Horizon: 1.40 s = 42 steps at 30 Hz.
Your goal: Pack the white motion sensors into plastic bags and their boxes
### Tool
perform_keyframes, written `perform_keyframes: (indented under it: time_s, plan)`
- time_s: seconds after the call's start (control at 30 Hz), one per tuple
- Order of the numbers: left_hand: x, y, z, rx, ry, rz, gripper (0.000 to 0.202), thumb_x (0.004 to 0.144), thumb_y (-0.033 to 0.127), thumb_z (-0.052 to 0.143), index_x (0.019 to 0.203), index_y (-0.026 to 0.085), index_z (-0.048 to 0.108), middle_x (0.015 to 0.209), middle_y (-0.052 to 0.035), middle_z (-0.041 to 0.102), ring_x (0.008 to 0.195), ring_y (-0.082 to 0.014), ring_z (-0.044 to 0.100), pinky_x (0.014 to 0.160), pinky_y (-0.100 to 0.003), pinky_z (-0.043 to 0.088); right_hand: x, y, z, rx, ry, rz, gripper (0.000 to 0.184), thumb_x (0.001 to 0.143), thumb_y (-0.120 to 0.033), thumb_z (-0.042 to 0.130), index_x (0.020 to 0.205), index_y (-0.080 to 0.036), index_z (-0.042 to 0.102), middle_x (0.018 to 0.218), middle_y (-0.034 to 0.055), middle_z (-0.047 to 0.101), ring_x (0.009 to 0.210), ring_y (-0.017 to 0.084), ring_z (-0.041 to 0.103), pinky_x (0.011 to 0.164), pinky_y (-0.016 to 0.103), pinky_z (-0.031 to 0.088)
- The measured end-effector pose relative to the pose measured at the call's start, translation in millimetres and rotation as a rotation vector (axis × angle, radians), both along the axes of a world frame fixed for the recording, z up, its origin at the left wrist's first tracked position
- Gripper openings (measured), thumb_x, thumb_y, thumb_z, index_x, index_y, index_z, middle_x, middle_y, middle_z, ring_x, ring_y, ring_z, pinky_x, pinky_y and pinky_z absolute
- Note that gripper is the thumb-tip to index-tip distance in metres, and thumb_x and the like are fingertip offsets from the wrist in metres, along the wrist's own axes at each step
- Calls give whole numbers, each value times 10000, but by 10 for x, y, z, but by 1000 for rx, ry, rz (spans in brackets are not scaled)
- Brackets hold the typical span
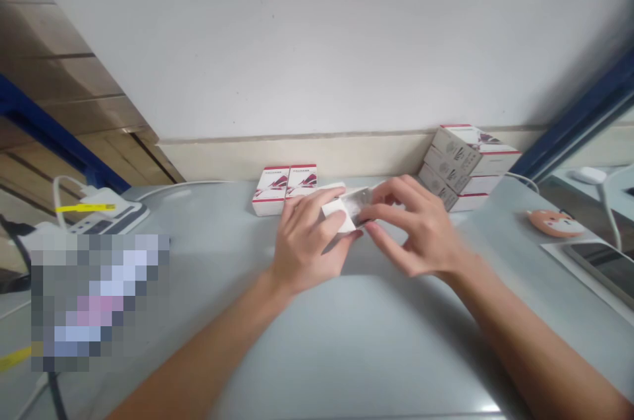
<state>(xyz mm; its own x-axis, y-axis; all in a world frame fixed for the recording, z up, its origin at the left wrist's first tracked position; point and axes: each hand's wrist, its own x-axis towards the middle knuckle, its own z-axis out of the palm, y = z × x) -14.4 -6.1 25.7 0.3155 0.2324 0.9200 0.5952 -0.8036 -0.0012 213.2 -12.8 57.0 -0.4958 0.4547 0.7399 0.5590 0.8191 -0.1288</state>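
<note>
A small white carton [337, 216] is in my left hand [310, 235], the fingers wrapped round it and the thumb on its near face. One end of the carton is open, and something silvery grey [357, 202] shows at that end; its kind is unclear. My right hand [413, 228] is closed at the same end, thumb and fingertips pinching the edge of the carton. What lies between those fingertips is partly hidden. Just behind my left hand stand two white cartons [277, 183] with red edges and a purple print.
Stacked cartons [458, 169] stand at the back right against the wall. An orange animal-faced object [555, 223] and a dark phone-like slab [607, 268] lie at right. A power strip [111, 215] with cables and a blurred-out patch occupy the left of the grey table [321, 347].
</note>
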Motion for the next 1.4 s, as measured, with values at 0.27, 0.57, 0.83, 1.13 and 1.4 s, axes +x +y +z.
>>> perform_keyframes:
  time_s: [0.27, 0.57, 0.83, 1.13, 1.4]
  plan:
    - [-49, 68, -16, -14, -36, 13, 503, 828, 236, 876, 1181, 280, 520, 1279, -130, 764, 1129, -287, 770, 943, -474, 556, 31, 126, -72, -10, -89, -64, 132, 998, -328, 668, 1084, -265, 746, 1178, 111, 682, 979, 269, 648, 862, 446, 545]
    - [-74, 88, -25, -66, -82, 53, 554, 813, 243, 897, 1196, 292, 499, 1291, -103, 747, 1154, -280, 750, 948, -463, 561, 56, 136, -83, -177, 2, -149, 150, 1067, -401, 609, 1160, -302, 673, 1220, 56, 739, 945, 221, 723, 784, 362, 566]
    - [-60, 58, 33, -16, 34, 31, 470, 856, 237, 854, 1174, 255, 508, 1251, -159, 751, 1116, -299, 765, 909, -479, 568, 64, 95, -48, -233, -58, -153, 302, 1024, -524, 640, 1202, -294, 721, 1208, 90, 637, 841, 199, 674, 701, 359, 566]
    - [-73, 84, 13, -37, 16, 24, 490, 841, 249, 867, 1167, 274, 503, 1271, -135, 745, 1132, -302, 759, 922, -470, 557, 66, 131, 27, -428, 255, -5, 261, 967, -516, 740, 969, -257, 712, 1113, 75, 699, 1002, 235, 695, 864, 376, 578]
    - [-67, 62, 2, -110, -48, 18, 507, 855, 192, 843, 1191, 283, 474, 1306, -115, 725, 1197, -274, 731, 983, -455, 563, 439, 402, -181, -586, 131, -679, 201, 926, -440, 706, 921, -253, 780, 961, 61, 792, 828, 260, 707, 724, 378, 491]
